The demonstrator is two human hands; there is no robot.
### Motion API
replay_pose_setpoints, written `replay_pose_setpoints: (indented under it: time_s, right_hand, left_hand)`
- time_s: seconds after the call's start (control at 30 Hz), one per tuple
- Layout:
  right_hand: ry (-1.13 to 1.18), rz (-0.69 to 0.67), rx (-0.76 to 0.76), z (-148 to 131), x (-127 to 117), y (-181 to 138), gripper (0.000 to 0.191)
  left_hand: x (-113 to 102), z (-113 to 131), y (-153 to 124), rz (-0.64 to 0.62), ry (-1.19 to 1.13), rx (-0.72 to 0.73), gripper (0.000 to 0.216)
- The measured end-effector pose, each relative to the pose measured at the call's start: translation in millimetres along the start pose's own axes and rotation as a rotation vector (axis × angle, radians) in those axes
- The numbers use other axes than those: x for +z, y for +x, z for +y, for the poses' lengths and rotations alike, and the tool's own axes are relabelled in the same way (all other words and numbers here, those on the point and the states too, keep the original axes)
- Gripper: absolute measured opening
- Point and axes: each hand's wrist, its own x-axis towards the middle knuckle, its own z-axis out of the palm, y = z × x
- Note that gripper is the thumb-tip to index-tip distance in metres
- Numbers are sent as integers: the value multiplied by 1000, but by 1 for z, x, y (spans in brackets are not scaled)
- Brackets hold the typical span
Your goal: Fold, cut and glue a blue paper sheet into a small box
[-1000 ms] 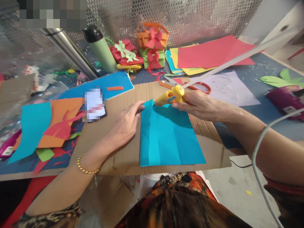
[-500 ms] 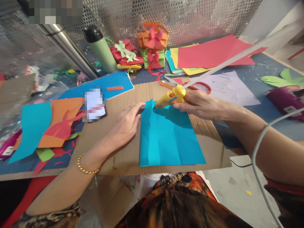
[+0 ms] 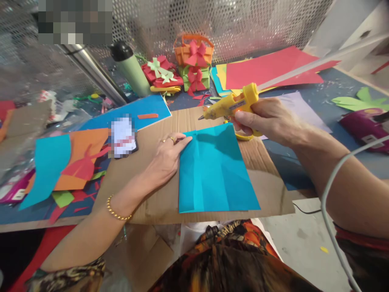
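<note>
My right hand (image 3: 275, 119) grips a yellow hot glue gun (image 3: 227, 108) with its fingers wrapped round the handle. The gun's nozzle points left and is held above the far edge of a creased blue paper sheet (image 3: 215, 174). A glue stick (image 3: 304, 69) juts out of the gun's back. Over the sheet's upper left corner lies the thumb of my left hand (image 3: 164, 158), with the fingers curled at that edge. The sheet rests on brown cardboard (image 3: 270, 184), and a narrow folded strip runs down its left side. Yellow-looking scissor handles (image 3: 244, 137) show partly beneath the gun.
A phone (image 3: 123, 138) and paper scraps (image 3: 53, 158) lie to the left. Behind are a green bottle (image 3: 133, 71), small paper baskets (image 3: 194, 52) and red paper (image 3: 270, 67). A white cable (image 3: 330, 194) hangs across my right forearm.
The glue gun in my right hand has lifted off the blue paper's upper left area, up and to the right. The raised left strip now lies flatter, with my left thumb over its corner.
</note>
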Motion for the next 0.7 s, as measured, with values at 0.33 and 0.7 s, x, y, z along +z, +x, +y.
replay_pose_setpoints:
  time_s: [0.33, 0.7]
  right_hand:
    - [-18, -62, -46, 5, 3, 0, 47]
    - [-31, -59, -68, 1, 4, 1, 46]
  left_hand:
    - [8, -4, 0, -1, 90, 23, 44]
    - [12, -6, -1, -9, 178, 56, 43]
